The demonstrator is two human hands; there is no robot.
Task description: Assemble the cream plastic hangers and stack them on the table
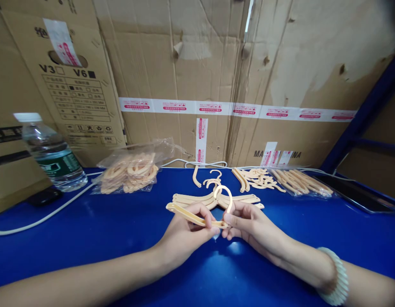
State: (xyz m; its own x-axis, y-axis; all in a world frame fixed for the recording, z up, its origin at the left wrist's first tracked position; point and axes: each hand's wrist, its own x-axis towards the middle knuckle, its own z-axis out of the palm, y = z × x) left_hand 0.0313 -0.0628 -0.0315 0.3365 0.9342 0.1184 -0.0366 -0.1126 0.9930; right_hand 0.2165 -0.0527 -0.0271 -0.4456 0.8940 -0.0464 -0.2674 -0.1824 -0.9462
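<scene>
hanger arm (188, 215), slim, pale beige, meeting curved hook (230, 198); left hand (184, 230) pinching arm, right hand (251, 224) pinching hook.

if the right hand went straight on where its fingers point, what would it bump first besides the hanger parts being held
Likely the left hand, just ahead and holding the hanger arm; depth is hard to judge from this single view.

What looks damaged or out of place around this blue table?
The cardboard behind the table looks damaged: a torn flap sticks out high in the middle, with small torn spots farther right. One loose hanger arm also lies alone behind the hangers. I see no spill.
</scene>
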